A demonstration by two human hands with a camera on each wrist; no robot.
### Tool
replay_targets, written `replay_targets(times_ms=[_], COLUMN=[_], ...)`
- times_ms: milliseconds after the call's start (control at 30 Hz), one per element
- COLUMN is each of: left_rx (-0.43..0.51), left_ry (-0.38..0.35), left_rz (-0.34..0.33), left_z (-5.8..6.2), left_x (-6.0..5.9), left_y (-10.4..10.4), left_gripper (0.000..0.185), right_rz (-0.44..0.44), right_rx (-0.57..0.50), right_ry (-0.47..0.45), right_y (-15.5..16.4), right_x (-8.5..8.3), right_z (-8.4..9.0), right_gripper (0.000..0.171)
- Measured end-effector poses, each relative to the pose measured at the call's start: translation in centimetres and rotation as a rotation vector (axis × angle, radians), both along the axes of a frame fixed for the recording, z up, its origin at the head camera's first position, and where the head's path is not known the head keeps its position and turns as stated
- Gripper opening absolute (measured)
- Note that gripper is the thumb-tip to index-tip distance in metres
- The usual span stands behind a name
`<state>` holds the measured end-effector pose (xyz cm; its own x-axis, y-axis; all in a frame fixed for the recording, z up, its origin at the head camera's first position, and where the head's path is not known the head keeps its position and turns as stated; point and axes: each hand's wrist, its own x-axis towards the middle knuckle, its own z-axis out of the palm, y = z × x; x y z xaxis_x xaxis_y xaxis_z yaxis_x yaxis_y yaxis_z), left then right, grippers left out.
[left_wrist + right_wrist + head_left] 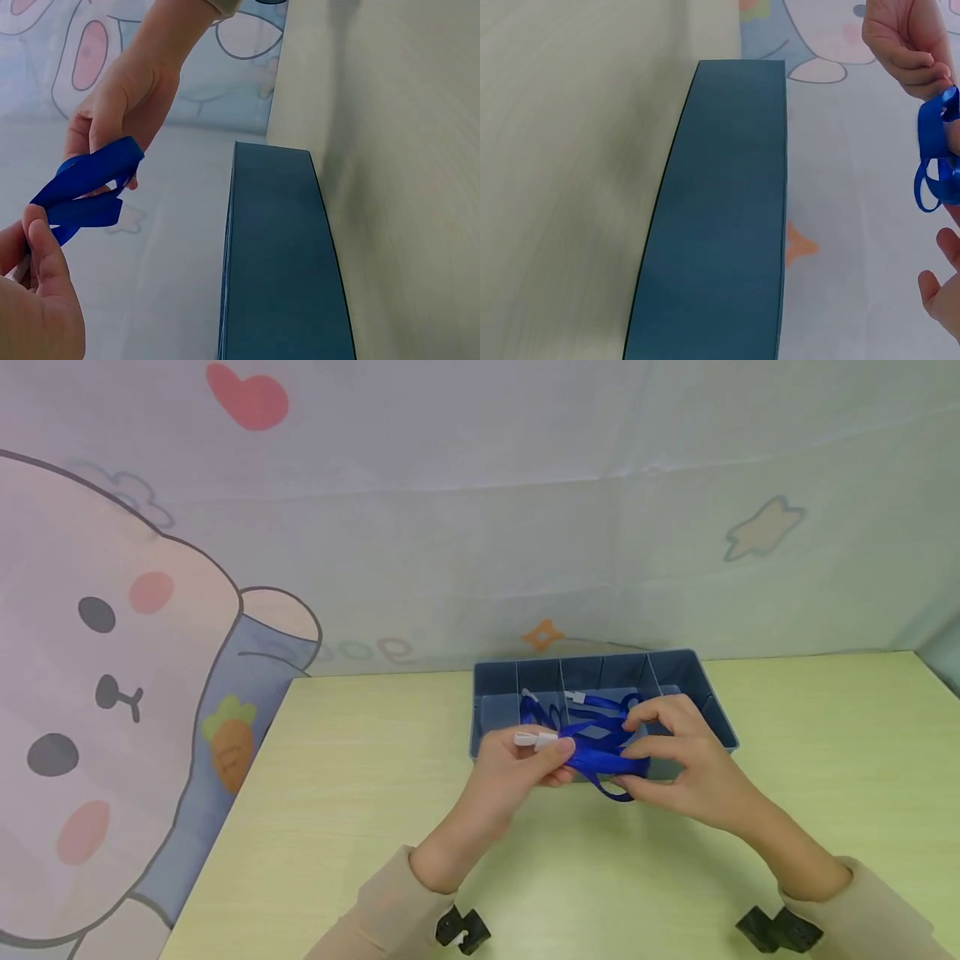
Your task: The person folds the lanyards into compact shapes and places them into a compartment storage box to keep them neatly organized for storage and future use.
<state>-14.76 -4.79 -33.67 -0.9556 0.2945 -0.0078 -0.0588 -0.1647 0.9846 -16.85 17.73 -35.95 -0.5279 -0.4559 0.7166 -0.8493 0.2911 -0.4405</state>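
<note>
Two hands held one bundle of blue ribbon (600, 752) just above the near edge of the blue-grey divided box (712, 702). The ribbon was folded into several loops, one loop hanging below the box's near wall. The left hand (525, 764) pinched the ribbon at its left end between thumb and curled fingers, and a small white clip (532, 739) stuck out beside that thumb. The right hand (682, 760) gripped the ribbon's right end, fingers curled over the loops from above and thumb under them. More blue ribbon with white ends lay inside the box behind the hands. The box stood on the pale yellow-green counter (360, 793), near its far edge. Behind the box hung a cloth backdrop (135, 635) printed with a cartoon rabbit.
</note>
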Motion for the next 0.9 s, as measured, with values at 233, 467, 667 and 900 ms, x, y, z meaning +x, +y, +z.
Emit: replay_targets(times_ms=[233, 467, 667, 900], left_rx=[-0.015, -0.043, -0.053, -0.057], left_ry=[-0.015, -0.028, -0.031, 0.004], left_rz=[-0.003, -0.04, -0.036, -0.031], left_z=[-0.1, -0.3, -0.4, -1.0], left_x=[-0.1, 0.0, 0.0, -0.1], left_y=[0.0, 0.1, 0.1, 0.2], left_gripper=[0.022, 0.023, 0.022, 0.021], right_rz=[0.028, 0.035, 0.114, 0.193], right_rx=[0.0, 0.055, 0.023, 0.153], right_ry=[-0.155, -0.353, -0.376, -0.636], right_y=[0.7, 0.9, 1.4, 2.0], right_x=[0.1, 0.2, 0.0, -0.2], right_z=[0.4, 0.5, 0.5, 0.8], right_gripper=[0.027, 0.064, 0.047, 0.017])
